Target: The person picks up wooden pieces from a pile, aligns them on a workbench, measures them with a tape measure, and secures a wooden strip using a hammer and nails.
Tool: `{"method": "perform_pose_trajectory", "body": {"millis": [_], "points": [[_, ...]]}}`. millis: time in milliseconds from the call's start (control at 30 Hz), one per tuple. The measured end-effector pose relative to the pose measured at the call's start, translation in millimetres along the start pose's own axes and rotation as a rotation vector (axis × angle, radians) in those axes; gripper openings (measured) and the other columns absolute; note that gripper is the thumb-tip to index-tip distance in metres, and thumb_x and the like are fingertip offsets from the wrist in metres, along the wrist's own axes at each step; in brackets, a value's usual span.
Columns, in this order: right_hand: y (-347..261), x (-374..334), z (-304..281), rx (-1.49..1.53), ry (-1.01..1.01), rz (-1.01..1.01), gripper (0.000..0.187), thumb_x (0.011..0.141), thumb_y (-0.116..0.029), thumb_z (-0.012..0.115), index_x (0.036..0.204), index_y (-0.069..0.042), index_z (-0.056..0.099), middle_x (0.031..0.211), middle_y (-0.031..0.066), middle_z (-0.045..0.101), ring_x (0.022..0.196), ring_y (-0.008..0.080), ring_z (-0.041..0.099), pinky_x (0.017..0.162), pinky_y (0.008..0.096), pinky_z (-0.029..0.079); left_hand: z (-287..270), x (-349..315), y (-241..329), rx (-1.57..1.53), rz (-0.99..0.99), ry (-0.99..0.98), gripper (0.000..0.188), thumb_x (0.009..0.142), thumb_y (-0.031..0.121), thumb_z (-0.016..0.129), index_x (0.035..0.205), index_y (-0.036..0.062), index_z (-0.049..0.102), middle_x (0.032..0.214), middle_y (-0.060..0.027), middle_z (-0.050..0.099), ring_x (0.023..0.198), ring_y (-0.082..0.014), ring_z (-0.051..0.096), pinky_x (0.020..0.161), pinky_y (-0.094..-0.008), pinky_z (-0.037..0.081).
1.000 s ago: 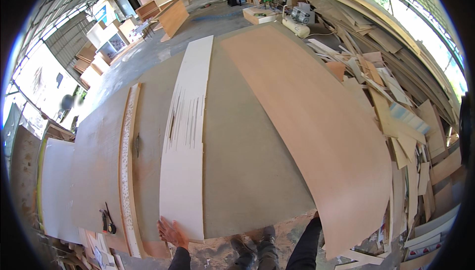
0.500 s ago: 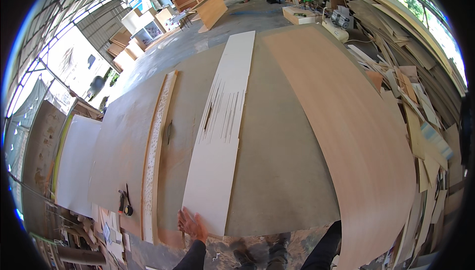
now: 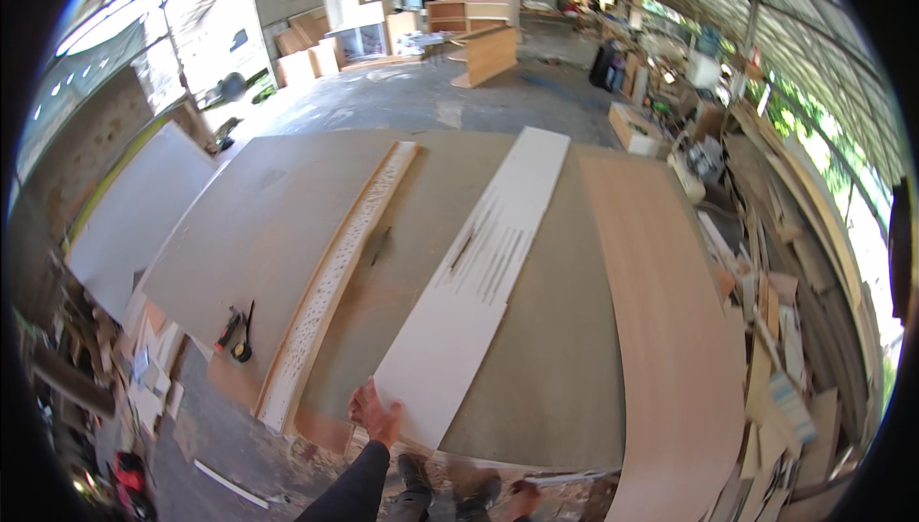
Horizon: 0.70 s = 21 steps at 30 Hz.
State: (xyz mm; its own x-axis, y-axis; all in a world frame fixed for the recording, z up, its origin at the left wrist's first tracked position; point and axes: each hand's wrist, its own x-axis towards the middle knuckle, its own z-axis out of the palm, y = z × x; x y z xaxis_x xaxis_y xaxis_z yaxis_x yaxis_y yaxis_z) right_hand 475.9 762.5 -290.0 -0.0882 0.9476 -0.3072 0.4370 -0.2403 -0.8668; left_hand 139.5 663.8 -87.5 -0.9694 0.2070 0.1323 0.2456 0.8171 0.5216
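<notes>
A long white board [image 3: 442, 350] with several narrow slits in its middle lies on a large grey-brown sheet [image 3: 555, 369]. My left hand [image 3: 375, 414] is at the near left corner of the white board, fingers bent over its edge and thumb toward its top face. Low in the picture, beside my legs, my right hand [image 3: 524, 500] hangs off the sheet's near edge; it is small and blurred, its fingers unclear. Left of the white board lies a narrow wooden trough-like strip [image 3: 337, 273] with a speckled white inner face. A thin dark tool [image 3: 381, 246] rests between them.
A wide light-brown wood panel [image 3: 665, 331] lies along the right side. Pliers [image 3: 228, 329] and a round black tape measure [image 3: 241, 351] sit at left. Offcuts [image 3: 766, 398] are heaped on the right. A wooden cabinet piece [image 3: 486, 55] stands farther off.
My view has tilted up and turned, so the boards appear slanted. The left hand stays at the white board's corner, fingers now more bent. The right hand has come into view near my legs.
</notes>
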Motion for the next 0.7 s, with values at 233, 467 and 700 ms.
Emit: {"method": "perform_pose_trajectory", "body": {"millis": [233, 467, 700], "points": [[-213.6, -63.7, -4.1, -0.101, -0.337, -0.615, 0.015, 0.088, -0.018, 0.059, 0.092, -0.005, 0.065, 0.085, 0.0139, 0.062, 0.078, 0.0244, 0.060, 0.070, 0.0358, 0.046, -13.9, 21.2, 19.9, 0.129, -0.190, -0.258, 0.086, 0.061, 0.037, 0.085, 0.133, 0.0134, 0.044, 0.126, -0.0203, 0.046, 0.125, -0.0369, 0.038, 0.099, -0.0563, 0.030], [-285.4, 16.9, 76.3, -0.547, 0.082, -0.513, 0.062, 0.081, -0.028, 0.068, 0.131, 0.000, 0.043, 0.126, 0.0210, 0.050, 0.121, 0.0366, 0.043, 0.101, 0.0484, 0.034, -19.9, -9.8, 13.8, -0.025, 0.017, -0.501, 0.061, 0.071, 0.036, 0.076, 0.122, 0.0090, 0.054, 0.117, -0.0173, 0.053, 0.119, -0.0341, 0.046, 0.099, -0.0527, 0.033], [-309.0, -1.7, 110.1, -0.771, 0.243, -0.172, 0.104, 0.065, -0.052, 0.078, 0.144, -0.003, 0.029, 0.146, 0.0189, 0.034, 0.132, 0.0413, 0.031, 0.100, 0.0592, 0.032, -19.7, -18.1, 8.4, -0.151, 0.054, -0.537, 0.052, 0.074, 0.033, 0.071, 0.115, 0.0029, 0.060, 0.114, -0.0216, 0.057, 0.117, -0.0375, 0.048, 0.100, -0.0494, 0.037]]}}
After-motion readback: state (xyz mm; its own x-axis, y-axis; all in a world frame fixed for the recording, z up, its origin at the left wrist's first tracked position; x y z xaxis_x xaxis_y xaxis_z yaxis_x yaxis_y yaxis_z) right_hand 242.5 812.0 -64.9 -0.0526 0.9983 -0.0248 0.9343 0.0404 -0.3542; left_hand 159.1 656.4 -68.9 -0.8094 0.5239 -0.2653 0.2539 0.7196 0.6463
